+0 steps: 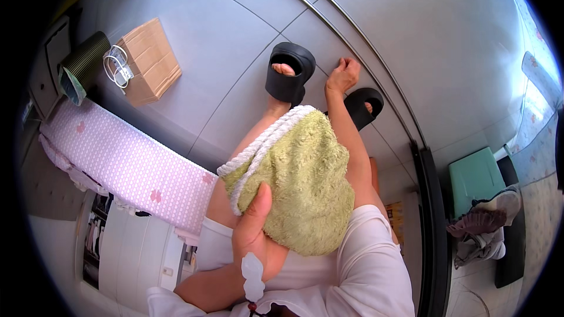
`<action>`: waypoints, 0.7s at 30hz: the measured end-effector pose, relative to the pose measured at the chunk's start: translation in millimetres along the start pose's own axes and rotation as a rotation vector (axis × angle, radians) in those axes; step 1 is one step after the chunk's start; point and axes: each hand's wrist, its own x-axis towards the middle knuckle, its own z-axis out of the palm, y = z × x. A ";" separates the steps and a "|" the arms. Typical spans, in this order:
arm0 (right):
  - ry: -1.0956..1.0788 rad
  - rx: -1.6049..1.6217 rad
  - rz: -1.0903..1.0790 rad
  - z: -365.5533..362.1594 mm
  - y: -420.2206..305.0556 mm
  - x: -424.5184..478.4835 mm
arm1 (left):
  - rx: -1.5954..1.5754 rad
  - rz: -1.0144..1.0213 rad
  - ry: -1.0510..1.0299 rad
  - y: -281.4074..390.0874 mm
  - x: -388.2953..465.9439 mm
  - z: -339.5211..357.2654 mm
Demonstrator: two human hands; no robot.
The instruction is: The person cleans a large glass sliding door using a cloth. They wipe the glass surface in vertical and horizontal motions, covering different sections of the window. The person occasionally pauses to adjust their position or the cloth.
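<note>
My left hand [260,233] grips a green plush fabric piece [295,185] over my lap, thumb on top and fingers beneath. White twisted cord runs along the fabric's upper left edge in two rows. Stretched forward past my knee, my right hand [343,75] has its fingers curled, with nothing visible in it. It is low over the grey tiled floor, between a black slipper [288,72] and another black slipper [365,105], both on my feet. A pale pendant [253,277] hangs near my left wrist.
A cardboard box [150,61] with a white cable and power strip beside it stands ahead to the left. A pink patterned covered surface [132,163] lies left of my leg. Metal door tracks [335,0] cross the floor. A green stool [476,180] and crumpled clothes [482,233] are at right.
</note>
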 end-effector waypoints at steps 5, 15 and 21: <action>0.036 -0.009 0.030 -8.8 1.0 -6.2 | 0.000 -0.012 0.021 -5.6 3.4 -2.9; 0.108 0.200 0.241 -19.8 6.7 -20.6 | 0.011 0.009 0.017 -10.0 7.8 0.2; 0.111 0.268 0.299 -32.8 -1.0 -15.0 | 0.039 0.051 0.049 -12.8 8.6 2.8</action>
